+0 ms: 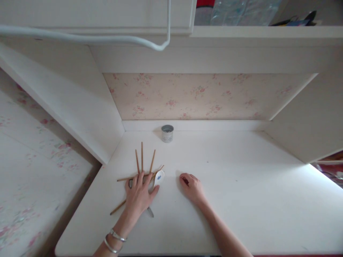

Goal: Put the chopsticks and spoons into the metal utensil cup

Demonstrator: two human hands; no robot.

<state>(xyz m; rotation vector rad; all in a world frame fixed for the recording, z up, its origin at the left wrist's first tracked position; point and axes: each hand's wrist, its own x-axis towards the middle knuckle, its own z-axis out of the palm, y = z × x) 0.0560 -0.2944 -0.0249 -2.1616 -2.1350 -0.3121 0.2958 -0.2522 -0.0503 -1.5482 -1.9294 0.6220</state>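
Note:
My left hand (139, 192) lies palm down with its fingers spread over a loose pile of wooden chopsticks (142, 157). Beside its thumb is a white spoon (160, 176) with a small blue pattern. A metal handle (150, 212) sticks out below the palm, and a dark-rimmed metal part (130, 183) shows at the left of the fingers; the palm hides the rest. My right hand (191, 187) rests on the tabletop, its fingers curled in, with nothing visible in it. Farther back, a silver perforated cup (167, 134) stands upright, apart from both hands.
The white tabletop (241, 214) has panels at left and right and a flowered backing at the rear. Overhead runs a shelf (268, 32) with clear plastic items on it. A white cable or tube (107, 38) hangs across the upper left.

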